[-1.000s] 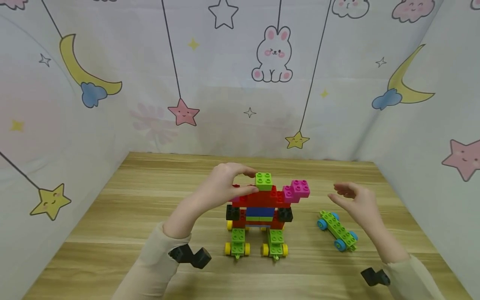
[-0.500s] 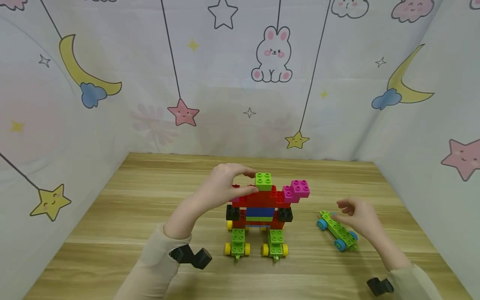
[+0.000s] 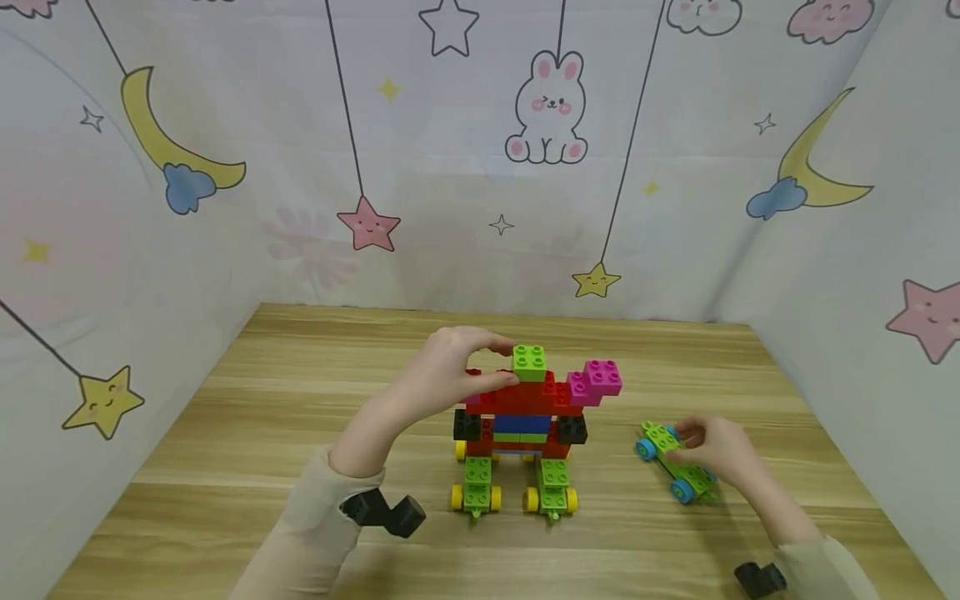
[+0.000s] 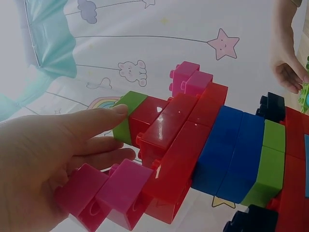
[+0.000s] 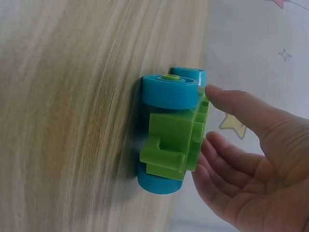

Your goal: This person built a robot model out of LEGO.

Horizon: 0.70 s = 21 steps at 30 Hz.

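Note:
A building-block figure (image 3: 522, 433) stands upright, with red, blue, black and pink bricks over green wheeled feet. My left hand (image 3: 457, 367) reaches to its top and pinches the light-green brick (image 3: 529, 363) there. In the left wrist view the thumb (image 4: 118, 110) lies on that brick, with the other fingers behind it. My right hand (image 3: 716, 446) is over a green toy car base (image 3: 678, 467) with blue wheels. Its thumb (image 5: 227, 99) and fingers are spread at the base's studded top in the right wrist view; whether they touch it I cannot tell.
The wooden table (image 3: 322, 417) carries the figure at its middle and the car base to its right. A white cloth (image 3: 450, 167) printed with stars, moons and a rabbit encloses the back and sides.
My right hand has come down onto the green car base, from above and behind it. My left hand and the figure have stayed in place.

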Tool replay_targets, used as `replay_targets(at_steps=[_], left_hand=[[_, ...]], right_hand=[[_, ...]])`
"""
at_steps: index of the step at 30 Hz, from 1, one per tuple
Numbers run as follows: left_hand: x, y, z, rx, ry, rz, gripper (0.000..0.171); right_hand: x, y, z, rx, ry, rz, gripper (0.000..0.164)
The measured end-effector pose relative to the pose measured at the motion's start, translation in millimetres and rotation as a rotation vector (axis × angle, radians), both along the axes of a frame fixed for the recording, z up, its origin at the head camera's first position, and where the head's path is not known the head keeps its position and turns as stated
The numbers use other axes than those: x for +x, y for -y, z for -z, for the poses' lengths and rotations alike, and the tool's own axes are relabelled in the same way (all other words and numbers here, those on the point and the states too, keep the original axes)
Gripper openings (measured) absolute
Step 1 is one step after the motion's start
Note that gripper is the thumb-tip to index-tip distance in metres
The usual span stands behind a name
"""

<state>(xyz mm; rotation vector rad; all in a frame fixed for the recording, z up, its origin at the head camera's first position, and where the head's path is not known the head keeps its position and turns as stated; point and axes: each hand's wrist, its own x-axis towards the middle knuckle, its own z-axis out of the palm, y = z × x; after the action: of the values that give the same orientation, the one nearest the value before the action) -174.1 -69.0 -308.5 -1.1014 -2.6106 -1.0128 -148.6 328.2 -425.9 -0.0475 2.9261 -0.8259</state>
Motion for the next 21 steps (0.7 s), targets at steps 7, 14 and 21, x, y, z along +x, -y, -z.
replay_targets(at_steps=[7, 14, 21], left_hand=[[0.2, 0.4, -0.6, 0.002, 0.009, 0.001, 0.037], [-0.2, 0.4, 1.0, 0.003, 0.002, -0.001, 0.037], [0.5, -0.4, 0.1, 0.004, 0.013, -0.009, 0.037]], right_hand=[[-2.5, 0.5, 2.1, 0.018, 0.042, 0.004, 0.055], [-3.0, 2.1, 3.0, 0.019, 0.048, -0.004, 0.052], [-3.1, 4.7, 1.0, 0.029, 0.048, 0.001, 0.049]])
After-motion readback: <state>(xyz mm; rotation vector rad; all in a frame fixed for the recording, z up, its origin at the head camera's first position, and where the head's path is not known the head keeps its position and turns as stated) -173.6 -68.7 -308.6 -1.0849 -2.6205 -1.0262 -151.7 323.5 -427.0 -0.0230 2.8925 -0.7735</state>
